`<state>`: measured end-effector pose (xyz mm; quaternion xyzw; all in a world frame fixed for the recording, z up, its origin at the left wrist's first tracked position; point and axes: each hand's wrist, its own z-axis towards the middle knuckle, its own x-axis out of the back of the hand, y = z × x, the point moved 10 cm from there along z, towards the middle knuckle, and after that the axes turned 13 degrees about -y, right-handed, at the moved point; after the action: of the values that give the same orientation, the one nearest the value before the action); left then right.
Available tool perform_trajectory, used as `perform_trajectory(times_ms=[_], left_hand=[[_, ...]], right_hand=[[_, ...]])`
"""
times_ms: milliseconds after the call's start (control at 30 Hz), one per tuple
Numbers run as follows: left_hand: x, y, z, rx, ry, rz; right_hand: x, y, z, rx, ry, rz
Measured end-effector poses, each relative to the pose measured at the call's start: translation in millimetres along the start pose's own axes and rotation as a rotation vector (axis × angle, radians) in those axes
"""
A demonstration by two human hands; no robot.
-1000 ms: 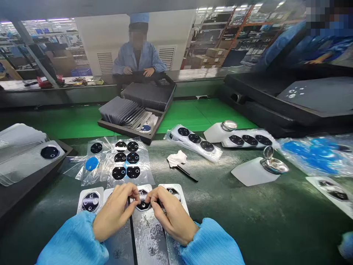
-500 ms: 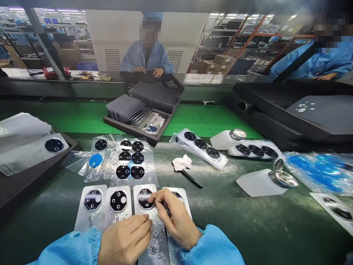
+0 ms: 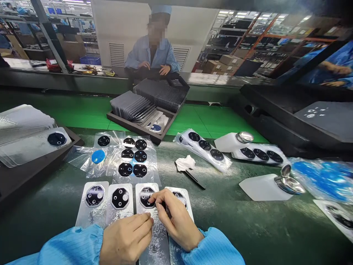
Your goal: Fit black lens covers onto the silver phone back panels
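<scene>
Four silvery film-covered phone back panels lie side by side in front of me, each with a black octagonal camera plate at its top. My left hand [image 3: 128,237] rests across the third panel [image 3: 154,244] and the lower part of the second panel [image 3: 120,214], fingers stretched out and together; its thumb is hidden. Curled fingers of my right hand [image 3: 178,219] touch the right side of the third panel's camera plate [image 3: 145,194]. Anything between those fingertips is hidden. That hand also covers part of the fourth panel [image 3: 189,208]. The first panel [image 3: 85,215] lies at the left.
Clear sheets of black lens films [image 3: 134,156], a black stick [image 3: 195,179] with white cloth and two pump bottles [image 3: 266,187] lie beyond my hands. Panels fill a left tray [image 3: 55,154] and a far tray [image 3: 135,129]. A person [image 3: 153,55] sits opposite.
The view has shifted slightly, so the bench things appear moved. Both hands keep nearly the same pose at the third panel. At right, a co-worker's hands have come more into view.
</scene>
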<state>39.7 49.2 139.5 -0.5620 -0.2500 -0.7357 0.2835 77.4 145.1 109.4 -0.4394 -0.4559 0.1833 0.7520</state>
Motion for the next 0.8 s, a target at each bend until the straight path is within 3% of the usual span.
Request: perform_trajectory(times_ms=[300,800], left_hand=[[0.9,0,2,0.002,0.003,-0.011],[4.9,1,1,0.016,0.029,0.000]], right_hand=[[-7,-21,-1,0.118,-0.067,-0.204],[-14,-40,-8,0.172,-0.075,-0.463]])
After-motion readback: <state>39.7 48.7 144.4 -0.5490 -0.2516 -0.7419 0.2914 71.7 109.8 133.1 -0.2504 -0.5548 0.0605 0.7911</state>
